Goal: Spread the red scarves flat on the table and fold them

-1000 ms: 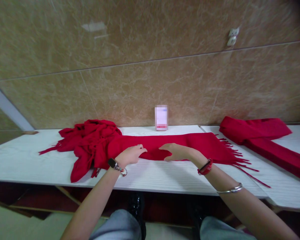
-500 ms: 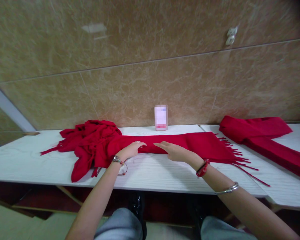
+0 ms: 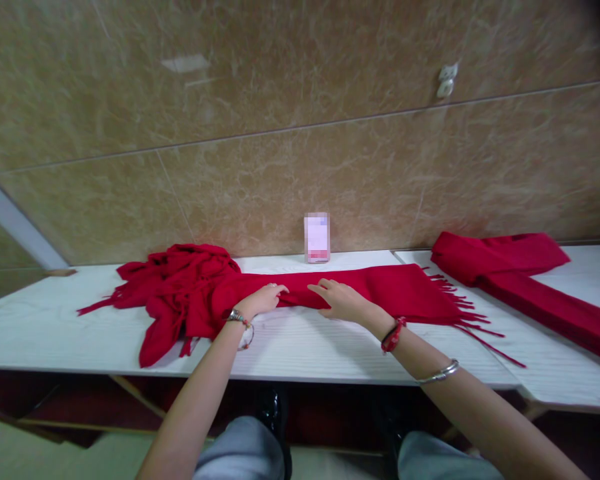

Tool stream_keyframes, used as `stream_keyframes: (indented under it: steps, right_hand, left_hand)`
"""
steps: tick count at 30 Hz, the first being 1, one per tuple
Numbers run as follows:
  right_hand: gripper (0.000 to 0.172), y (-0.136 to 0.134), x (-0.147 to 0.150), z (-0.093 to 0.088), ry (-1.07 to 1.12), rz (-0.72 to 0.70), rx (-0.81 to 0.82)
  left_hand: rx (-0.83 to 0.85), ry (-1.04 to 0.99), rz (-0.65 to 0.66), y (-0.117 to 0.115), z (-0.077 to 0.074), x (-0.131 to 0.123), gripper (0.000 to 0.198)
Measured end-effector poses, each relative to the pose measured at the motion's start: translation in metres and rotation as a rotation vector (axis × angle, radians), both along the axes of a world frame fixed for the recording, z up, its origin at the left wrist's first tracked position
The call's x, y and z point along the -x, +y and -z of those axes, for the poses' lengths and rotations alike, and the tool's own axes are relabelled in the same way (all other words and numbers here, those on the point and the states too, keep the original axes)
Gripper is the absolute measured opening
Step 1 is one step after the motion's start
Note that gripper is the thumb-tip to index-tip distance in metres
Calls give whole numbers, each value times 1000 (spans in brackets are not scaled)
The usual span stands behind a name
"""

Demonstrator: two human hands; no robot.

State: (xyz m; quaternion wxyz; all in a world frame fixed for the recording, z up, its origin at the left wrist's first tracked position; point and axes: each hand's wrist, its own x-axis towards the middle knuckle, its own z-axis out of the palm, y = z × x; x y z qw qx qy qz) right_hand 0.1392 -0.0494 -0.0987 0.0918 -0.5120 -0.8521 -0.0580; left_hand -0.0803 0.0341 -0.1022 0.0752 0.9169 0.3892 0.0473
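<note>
A long red fringed scarf [image 3: 390,287] lies flat across the white table [image 3: 300,347]; its left end runs into a crumpled heap of red scarf cloth [image 3: 180,293]. My left hand [image 3: 263,300] rests on the scarf's near edge with fingers curled over the cloth. My right hand [image 3: 343,300] lies on the same edge a little to the right, fingers bent down onto the fabric. Both hands sit close together near the scarf's middle. The fringe [image 3: 473,320] trails off to the right.
A second red scarf [image 3: 520,280] lies folded long on the adjoining white table at the right. A small pink card [image 3: 317,238] stands against the marble wall behind the scarf. The table's front edge runs just below my wrists.
Both hands have slid a little away from me onto the scarf's near edge, and the edge has been pushed back, so the scarf looks narrower. The view has shifted slightly.
</note>
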Motion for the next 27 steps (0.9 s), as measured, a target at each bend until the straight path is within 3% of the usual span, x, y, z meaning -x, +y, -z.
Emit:
stream_keyframes:
  steps: [5,13,21,27]
  right_hand:
    - [38,6,5,1,-22,82,-57]
    - [30,17,-9,8,131,165,53]
    - [33,10,-36,0,213,-26,-26]
    - [13,15,-43,-5,305,4,13]
  left_hand:
    - [-34,29,34,0,-5,-4,28]
    - [-166,-79,146,-11,-15,-21,18]
    - [-96,-145,130,-1,-9,-20,15]
    - [-132,-32,94,-9,-18,-21,19]
